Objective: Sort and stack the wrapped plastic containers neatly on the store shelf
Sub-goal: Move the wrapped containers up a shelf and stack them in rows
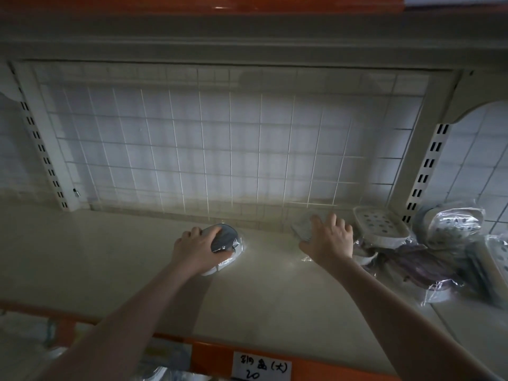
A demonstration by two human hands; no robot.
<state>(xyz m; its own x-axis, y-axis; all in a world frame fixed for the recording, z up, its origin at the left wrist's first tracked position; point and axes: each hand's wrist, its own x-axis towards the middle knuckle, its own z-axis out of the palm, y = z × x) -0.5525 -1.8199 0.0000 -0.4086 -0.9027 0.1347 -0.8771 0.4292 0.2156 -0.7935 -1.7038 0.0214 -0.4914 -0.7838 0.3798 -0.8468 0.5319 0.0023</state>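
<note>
Gripping a wrapped container [226, 242] near the middle of the shelf [96, 259], the left hand [196, 250] had its fingers curled over the top and its thumb along the near edge. That container was oval, with a dark grey top and a white base, and its clear wrap caught a glare at the 3 o'clock side. The right hand [328, 239], at 3 o'clock from the left, lay spread with fingers fairly straight over a second grey container [299, 228], touching it; whether it actually held it could not be told.

At 3 o'clock from the right hand sat a loose pile [406, 257] of wrapped containers. One pale oval dish [382, 225] with a dotted, perforated insert leaned tilted on top. Purple pieces lay beneath it in crinkled wrap. Further at 3 o'clock, more wrapped dishes stood against an upright [426, 166].

A wire grid [220, 138] backed the shelf at 12 o'clock. A handwritten label [262, 367] sat on the orange front edge [209, 353] at 6 o'clock.
</note>
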